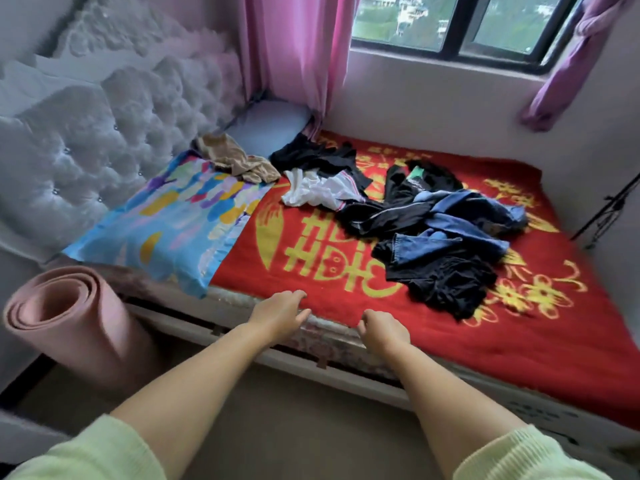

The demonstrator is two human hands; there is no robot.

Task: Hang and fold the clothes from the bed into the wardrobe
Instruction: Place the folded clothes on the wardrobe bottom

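Down at the near edge of the bed (242, 301), both bare forearms reach forward out of pale green sleeves (93, 452), roughly parallel and a little apart. The left hand (278, 315) lies palm down with its fingers curled over the hem of the red blanket (540, 341), the thumb tucked beneath the edge, so it pinches the fabric. The right hand (382, 330) sits just beside it, knuckles up, fingers bent and closed on the same hem where a small corner of the blanket is lifted from the mattress. Further up the blanket, well apart from both hands, the clothes lie in a loose heap: blue jeans (450, 233) tangled with black garments (446, 282), a white garment (311, 192) beside them, another black piece (315, 155) toward the window wall, and a tan garment (235, 161) resting on the top of a colourful pillow (166, 226). A grey pillow (270, 124) sits in the corner against the tufted headboard (104, 133). A rolled pink mat (69, 320) stands at the left of the bed, and pink curtains (294, 46) hang beside the window (450, 22).
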